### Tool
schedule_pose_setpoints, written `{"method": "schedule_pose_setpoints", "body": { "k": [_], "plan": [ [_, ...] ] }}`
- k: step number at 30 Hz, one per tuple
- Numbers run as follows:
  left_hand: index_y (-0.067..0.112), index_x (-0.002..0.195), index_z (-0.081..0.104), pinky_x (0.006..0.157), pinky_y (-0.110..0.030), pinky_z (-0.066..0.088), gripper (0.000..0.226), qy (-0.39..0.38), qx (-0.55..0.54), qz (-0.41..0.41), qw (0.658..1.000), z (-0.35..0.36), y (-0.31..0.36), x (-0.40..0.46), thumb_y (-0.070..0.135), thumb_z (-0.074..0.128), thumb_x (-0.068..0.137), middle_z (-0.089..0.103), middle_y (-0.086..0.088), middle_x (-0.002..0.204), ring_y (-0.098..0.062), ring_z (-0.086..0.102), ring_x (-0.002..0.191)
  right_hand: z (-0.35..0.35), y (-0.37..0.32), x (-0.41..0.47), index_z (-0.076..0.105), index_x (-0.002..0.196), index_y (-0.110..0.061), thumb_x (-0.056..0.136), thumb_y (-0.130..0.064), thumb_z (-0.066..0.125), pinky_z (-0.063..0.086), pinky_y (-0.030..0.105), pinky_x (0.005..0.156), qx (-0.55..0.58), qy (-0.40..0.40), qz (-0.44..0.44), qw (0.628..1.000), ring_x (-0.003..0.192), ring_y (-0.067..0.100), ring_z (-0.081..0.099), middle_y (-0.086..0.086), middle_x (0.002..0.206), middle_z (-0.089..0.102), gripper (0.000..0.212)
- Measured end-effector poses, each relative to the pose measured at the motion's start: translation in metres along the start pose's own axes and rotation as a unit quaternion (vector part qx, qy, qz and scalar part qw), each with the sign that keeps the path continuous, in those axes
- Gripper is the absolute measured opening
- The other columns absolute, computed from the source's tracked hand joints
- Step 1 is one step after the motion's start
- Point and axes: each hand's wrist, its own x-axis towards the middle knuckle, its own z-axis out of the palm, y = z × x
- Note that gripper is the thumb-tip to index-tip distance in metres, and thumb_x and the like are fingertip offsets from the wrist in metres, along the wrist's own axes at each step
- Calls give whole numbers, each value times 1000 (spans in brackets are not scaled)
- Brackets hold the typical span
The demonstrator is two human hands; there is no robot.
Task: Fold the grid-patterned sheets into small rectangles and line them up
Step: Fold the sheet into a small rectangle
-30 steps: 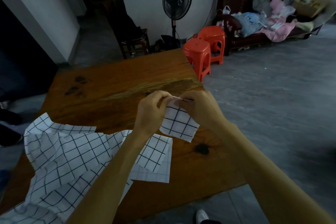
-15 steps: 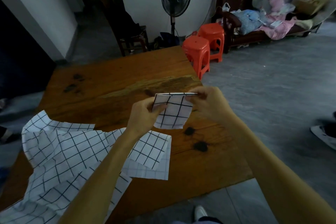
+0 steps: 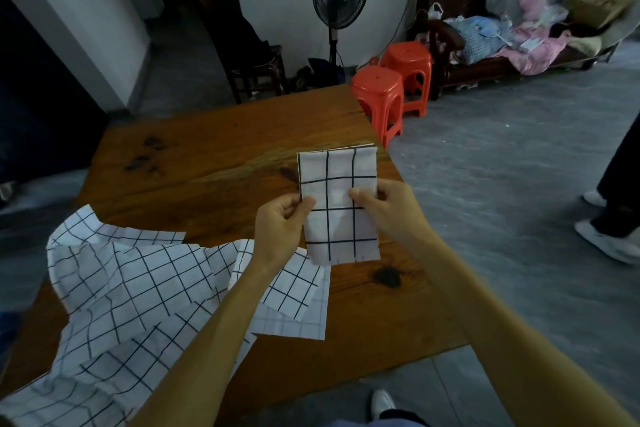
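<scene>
My left hand (image 3: 282,218) & right hand (image 3: 384,208) pinch the folded sheet (image 3: 337,204) at 9 & 3, up over the table (image 3: 207,163), so edges match. Unfolded sheets (image 3: 138,274) wait at 7.

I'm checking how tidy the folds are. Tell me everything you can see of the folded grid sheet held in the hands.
The folded grid sheet is a white rectangle, taller than wide, crossed by black grid lines, two running lengthwise and three crosswise. It looks like thin paper or cloth; layered edges show along its top and left side. It is held up above the wooden table, roughly upright. The left hand pinches its left edge and the right hand its right side, thumbs on the front. Its bottom edge hangs free.
</scene>
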Motion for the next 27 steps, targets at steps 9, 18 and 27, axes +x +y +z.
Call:
{"method": "schedule_pose_setpoints", "body": {
  "k": [9,18,27],
  "plan": [
    [21,88,70,65,-40,57,14,-12,105,41,994,3,-3,-1,32,62,90,70,8,81,-9,66,73,3,-22,14,29,148,-22,88,-38,61,11,45,117,-309,94,-256,911,145,26,13,7,152,28,70],
    [18,93,70,63,-43,56,20,-35,118,71,990,-8,-5,-3,36,61,90,70,6,83,-13,66,74,-1,-45,25,70,84,-16,93,-31,62,50,39,66,-238,-77,-201,947,68,14,60,-3,74,67,19],
    [29,80,62,64,-25,51,14,-36,182,-22,982,-45,-39,-22,30,58,93,62,9,70,-6,60,62,27,-57,22,76,90,-22,90,-32,66,53,40,63,-202,-25,-220,954,70,9,63,-9,79,72,14]
  ]
}}
